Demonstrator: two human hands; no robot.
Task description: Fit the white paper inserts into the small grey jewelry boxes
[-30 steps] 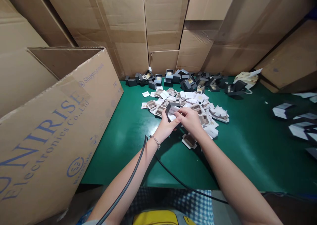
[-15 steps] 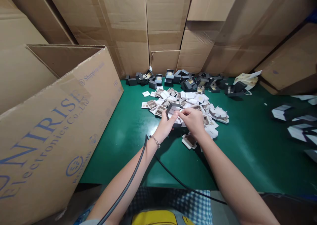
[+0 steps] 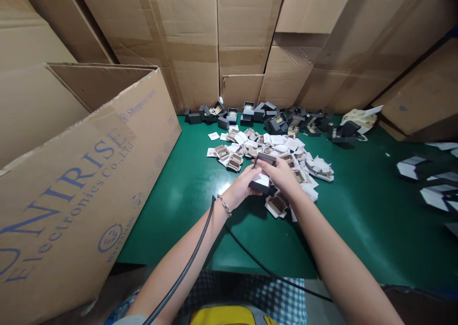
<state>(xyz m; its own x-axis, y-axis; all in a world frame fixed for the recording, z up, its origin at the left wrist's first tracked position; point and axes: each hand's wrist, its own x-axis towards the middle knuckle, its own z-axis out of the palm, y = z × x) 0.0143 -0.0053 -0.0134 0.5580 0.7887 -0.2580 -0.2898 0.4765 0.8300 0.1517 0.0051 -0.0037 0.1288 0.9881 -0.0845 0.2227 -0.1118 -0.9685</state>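
A small black box (image 3: 259,186) with white inside is held between my two hands, its lid raised. My left hand (image 3: 244,185) is closed around the lower part from the left, the thumb over the white interior. From the right, my right hand (image 3: 281,173) grips the lid, fingers pressed on its top. Just beyond and beside the hands lies a heap of white and brown-grey paper inserts (image 3: 275,141). A loose insert (image 3: 276,204) rests on the green table (image 3: 171,210) below my right hand. The inside of the box is partly covered by my fingers.
Several black boxes (image 3: 277,122) stand along the back, some opened. A large cardboard carton (image 3: 118,172) rises at the left; more cartons (image 3: 193,38) wall the back. White-lined black pieces (image 3: 438,197) lie at the right. A black cable (image 3: 250,258) crosses near my left forearm.
The box has moved slightly down and toward me. My right hand has shifted from its interior onto the lid, which is now tilted over more. The view has moved a little.
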